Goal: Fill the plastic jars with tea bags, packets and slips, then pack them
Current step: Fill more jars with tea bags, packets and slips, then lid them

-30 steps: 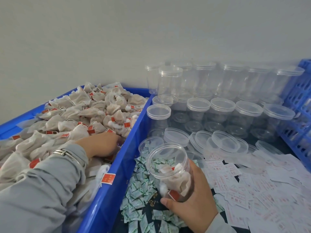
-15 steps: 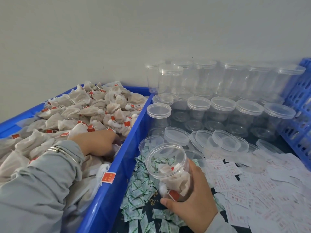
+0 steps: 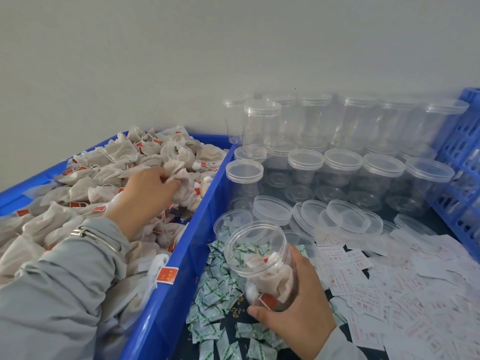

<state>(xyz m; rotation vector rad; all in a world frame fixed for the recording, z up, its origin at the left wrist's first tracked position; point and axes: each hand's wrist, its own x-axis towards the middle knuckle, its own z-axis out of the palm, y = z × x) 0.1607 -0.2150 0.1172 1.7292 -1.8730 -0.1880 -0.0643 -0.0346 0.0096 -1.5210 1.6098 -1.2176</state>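
Observation:
My right hand grips an open clear plastic jar, tilted toward me, with a few tea bags inside. My left hand reaches into the blue crate on the left, fingers curled around tea bags in the heap of white bags with red tags. Green-and-white packets lie under and beside the jar. White slips with red print are spread to the right.
Several lidded empty jars stand stacked against the wall at the back. Loose clear lids lie in front of them. A blue perforated crate wall closes the right side.
My left hand has moved farther into the tea bag heap, away from me, and now grasps bags. The jar in my right hand has stayed about where it was.

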